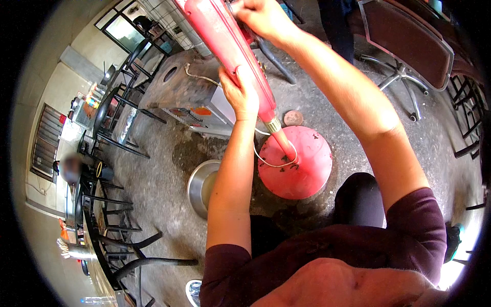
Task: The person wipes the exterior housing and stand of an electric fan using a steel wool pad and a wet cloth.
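A red floor-standing appliance, which looks like a pedestal fan's stand, leans before me. Its round red base (307,172) rests on the floor, and a metal collar (272,125) joins the thin pole to the long red upper housing (226,42). My left hand (242,94) holds the housing's lower part from the left, thumb lying along it. At the top edge, my right hand (259,13) has its fingers bent at a small metal part beside the housing; the motion and the frame's edge hide the grip. A white cord (268,163) loops round the pole at the base.
Left of the base stands a metal basin (197,195) with cloudy liquid. A worn metal-sided cabinet (191,92) stands beyond. Black chairs and tables line the left; a person (71,169) is there. An office chair (406,42) stands upper right. The concrete floor has dark wet patches.
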The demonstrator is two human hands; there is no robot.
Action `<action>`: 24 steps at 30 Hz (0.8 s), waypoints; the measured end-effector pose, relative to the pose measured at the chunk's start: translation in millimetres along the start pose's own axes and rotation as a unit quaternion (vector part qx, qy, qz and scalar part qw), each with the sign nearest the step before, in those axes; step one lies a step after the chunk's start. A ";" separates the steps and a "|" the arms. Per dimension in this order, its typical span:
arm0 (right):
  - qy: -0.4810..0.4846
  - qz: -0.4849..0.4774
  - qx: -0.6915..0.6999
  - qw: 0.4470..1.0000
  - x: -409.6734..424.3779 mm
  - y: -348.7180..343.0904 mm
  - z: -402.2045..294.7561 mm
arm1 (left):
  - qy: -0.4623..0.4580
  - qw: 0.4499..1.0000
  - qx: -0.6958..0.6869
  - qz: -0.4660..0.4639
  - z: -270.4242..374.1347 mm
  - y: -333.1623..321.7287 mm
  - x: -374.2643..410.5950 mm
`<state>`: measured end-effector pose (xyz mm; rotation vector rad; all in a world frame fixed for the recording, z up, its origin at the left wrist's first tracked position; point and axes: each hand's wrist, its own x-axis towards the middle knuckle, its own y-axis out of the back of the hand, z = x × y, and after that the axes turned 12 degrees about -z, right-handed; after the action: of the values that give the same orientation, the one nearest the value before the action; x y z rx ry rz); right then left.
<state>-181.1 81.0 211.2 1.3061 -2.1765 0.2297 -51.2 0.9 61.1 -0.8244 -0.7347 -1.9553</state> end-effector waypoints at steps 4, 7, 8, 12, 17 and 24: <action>-0.016 0.017 0.060 0.998 -9.9 6.0 -15.4 | 0.002 1.000 -0.004 -0.008 4.0 -9.7 5.3; -0.008 0.033 0.086 0.996 8.6 8.2 -31.3 | 0.004 1.000 -0.008 -0.023 6.7 -11.4 5.0; 0.024 0.018 0.121 0.992 17.3 11.6 -24.4 | 0.004 1.000 -0.010 -0.023 8.5 -14.1 5.0; 0.064 0.122 0.004 0.990 -0.6 -11.5 -17.7 | -0.001 1.000 -0.005 -0.010 9.0 -10.1 5.5; 0.189 0.166 -0.036 0.967 -46.0 -35.8 18.5 | -0.008 1.000 -0.018 -0.019 0.2 -3.7 3.7; 0.252 0.189 -0.060 0.947 -33.3 -30.0 -2.3 | 0.009 0.998 -0.009 -0.065 3.1 0.7 6.6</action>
<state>-143.0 91.7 190.0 0.6549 -1.9335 0.5122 -52.5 -0.3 68.2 -0.7860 -0.7773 -2.0843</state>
